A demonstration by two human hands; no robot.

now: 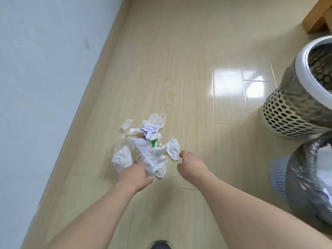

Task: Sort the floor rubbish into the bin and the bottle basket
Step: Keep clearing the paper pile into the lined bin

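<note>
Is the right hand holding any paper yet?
No. The right hand hovers over bare floor beside the crumpled paper pile, its loosely curled fingers holding nothing.

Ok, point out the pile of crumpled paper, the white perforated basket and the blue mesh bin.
pile of crumpled paper [143,144]: head view, on the white sheets at the pile's middle.
white perforated basket [280,112]: head view, on its holed side wall.
blue mesh bin [280,177]: head view, on the bare blue mesh left of the liner.

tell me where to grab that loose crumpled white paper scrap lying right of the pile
Pinch the crumpled white paper scrap from above across its raised creases. It lies flat and apart from the heap of crumpled white paper, and the right hand is beside it, so come from its near right edge.
</note>
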